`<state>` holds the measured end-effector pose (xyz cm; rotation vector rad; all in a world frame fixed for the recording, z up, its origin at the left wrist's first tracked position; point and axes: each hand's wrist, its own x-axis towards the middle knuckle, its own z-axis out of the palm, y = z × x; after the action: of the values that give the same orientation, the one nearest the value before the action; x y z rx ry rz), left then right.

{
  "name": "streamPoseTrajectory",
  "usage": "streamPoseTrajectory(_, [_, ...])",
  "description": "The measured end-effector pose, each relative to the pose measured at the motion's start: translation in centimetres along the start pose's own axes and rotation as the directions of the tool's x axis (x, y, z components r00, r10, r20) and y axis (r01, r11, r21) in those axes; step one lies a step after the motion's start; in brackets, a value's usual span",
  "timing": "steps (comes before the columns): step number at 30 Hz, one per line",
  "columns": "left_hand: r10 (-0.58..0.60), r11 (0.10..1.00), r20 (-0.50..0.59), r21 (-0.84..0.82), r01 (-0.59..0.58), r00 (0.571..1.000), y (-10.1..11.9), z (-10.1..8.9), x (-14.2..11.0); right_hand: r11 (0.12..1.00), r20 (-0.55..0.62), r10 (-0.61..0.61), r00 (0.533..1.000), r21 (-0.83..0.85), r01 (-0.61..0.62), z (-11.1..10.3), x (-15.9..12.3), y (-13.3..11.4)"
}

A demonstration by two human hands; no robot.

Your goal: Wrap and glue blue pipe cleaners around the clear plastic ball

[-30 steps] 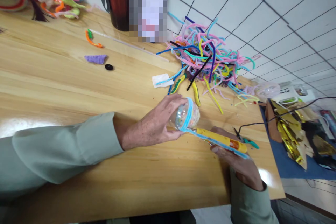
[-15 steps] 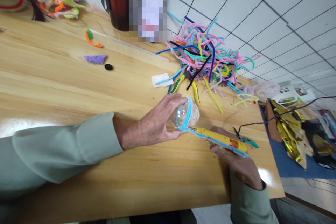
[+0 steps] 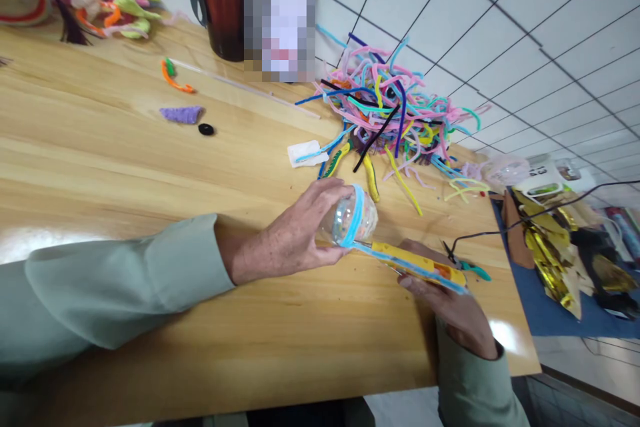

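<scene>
My left hand is wrapped round a clear plastic ball with coloured bits inside. A light blue pipe cleaner runs round the ball's middle and trails down to the right. My right hand grips a yellow glue gun, its tip touching the ball's lower edge. Both hands hover just above the wooden table.
A heap of coloured pipe cleaners lies behind the hands, with a white pad beside it. A purple felt piece, a black button, a dark red flask and a cord are around. Gold foil scraps lie at right.
Hands, ball and glue gun keep nearly the same pose; the ball has turned slightly in my left hand. The view has shifted a little.
</scene>
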<state>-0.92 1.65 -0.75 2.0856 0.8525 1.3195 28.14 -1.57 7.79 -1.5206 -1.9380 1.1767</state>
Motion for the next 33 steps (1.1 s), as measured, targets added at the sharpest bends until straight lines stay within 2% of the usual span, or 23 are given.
streamPoseTrajectory(5, [0.005, 1.0, -0.01, -0.012, -0.006, 1.0, 0.0, 0.0, 0.0, 1.0, -0.012, -0.019, 1.0, -0.002, 0.019, -0.2, 0.1, 0.5])
streamPoseTrajectory(13, [-0.03, 1.0, -0.008, 0.006, 0.03, 1.0, 0.2, 0.0, -0.1, 1.0, 0.006, -0.018, 1.0, 0.0, 0.018, 0.0, 0.1, 0.0])
streamPoseTrajectory(20, [-0.01, 1.0, -0.01, -0.004, 0.01, 1.0, 0.1, 0.0, 0.0, 0.993, 0.063, -0.112, 0.992, -0.037, 0.115, -0.4, 0.4, 0.2])
streamPoseTrajectory(26, [-0.026, 1.0, -0.016, 0.003, 0.026, 1.0, 0.0, 0.0, -0.1, 0.992, 0.067, -0.105, 0.992, -0.062, 0.109, -0.3, 0.4, 0.0])
streamPoseTrajectory(30, [-0.024, 1.0, -0.011, 0.004, 0.024, 1.0, -0.1, 0.1, -0.1, 0.996, 0.011, -0.092, 0.996, 0.013, 0.092, 0.1, 0.6, 0.5])
streamPoseTrajectory(33, [-0.001, 1.0, -0.018, 0.004, 0.001, 1.0, 0.0, 0.1, 0.0, 0.994, 0.003, -0.064, 0.998, 0.092, 0.064, 0.3, 0.5, 1.7])
